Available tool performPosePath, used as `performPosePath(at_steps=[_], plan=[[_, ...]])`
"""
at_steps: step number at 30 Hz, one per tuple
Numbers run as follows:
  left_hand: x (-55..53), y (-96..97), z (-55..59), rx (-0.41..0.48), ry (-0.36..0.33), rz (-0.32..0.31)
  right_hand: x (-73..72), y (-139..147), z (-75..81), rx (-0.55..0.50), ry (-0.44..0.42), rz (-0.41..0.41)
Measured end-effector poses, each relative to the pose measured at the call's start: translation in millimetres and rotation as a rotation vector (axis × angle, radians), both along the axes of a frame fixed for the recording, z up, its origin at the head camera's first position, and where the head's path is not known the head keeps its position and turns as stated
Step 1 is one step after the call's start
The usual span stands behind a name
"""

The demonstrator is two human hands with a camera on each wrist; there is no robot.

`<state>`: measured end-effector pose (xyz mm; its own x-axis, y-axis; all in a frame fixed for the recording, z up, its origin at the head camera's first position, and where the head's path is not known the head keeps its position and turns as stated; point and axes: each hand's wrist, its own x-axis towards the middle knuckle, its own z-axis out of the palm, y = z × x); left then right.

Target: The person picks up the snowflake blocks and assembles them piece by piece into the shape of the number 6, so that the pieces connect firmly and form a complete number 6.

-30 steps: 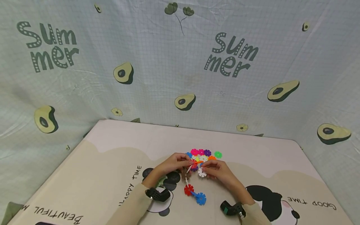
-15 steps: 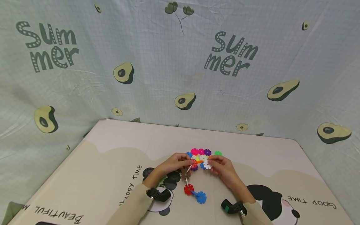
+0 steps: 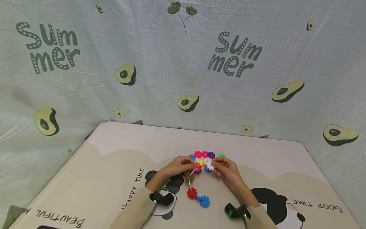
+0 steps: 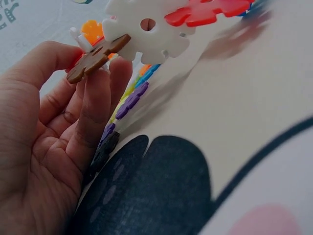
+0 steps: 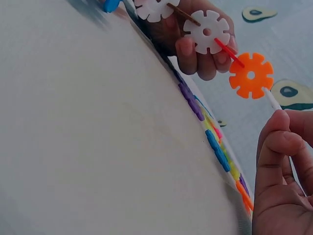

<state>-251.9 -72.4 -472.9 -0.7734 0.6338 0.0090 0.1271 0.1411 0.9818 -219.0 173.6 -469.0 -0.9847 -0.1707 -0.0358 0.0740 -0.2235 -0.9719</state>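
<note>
My left hand (image 3: 180, 165) grips a chain of slotted plastic snowflake discs, its fingers and thumb around a brown disc (image 4: 98, 58) and the white disc (image 5: 207, 32) beside it. From there the chain hangs toward me through another white disc (image 4: 146, 30), a red disc (image 3: 192, 193) and a blue disc (image 3: 204, 201). On the other side, a red disc (image 5: 228, 51) seen edge-on joins an orange disc (image 5: 251, 76). Thumb and fingertip of my right hand (image 3: 227, 170) pinch a white disc (image 5: 272, 99), its edge right at the orange disc's rim.
Loose snowflake discs lie behind the hands, among them a pink disc (image 3: 198, 154), a purple disc (image 3: 211, 155) and a green disc (image 3: 221, 155). The tabletop (image 3: 108, 178) carries printed animals and lettering. A patterned cloth (image 3: 160, 63) hangs behind it.
My right hand has moved up and slightly right, bringing the white disc from below up to the orange disc's edge. My left hand and the chain have stayed nearly still.
</note>
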Motion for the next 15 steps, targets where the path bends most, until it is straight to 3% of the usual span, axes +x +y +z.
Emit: performPosePath(at_steps=[15], plan=[[0.4, 0.9, 0.3, 0.01, 0.004, -0.008, -0.1, -2.7, -0.2, 0.055, 0.001, -0.049]])
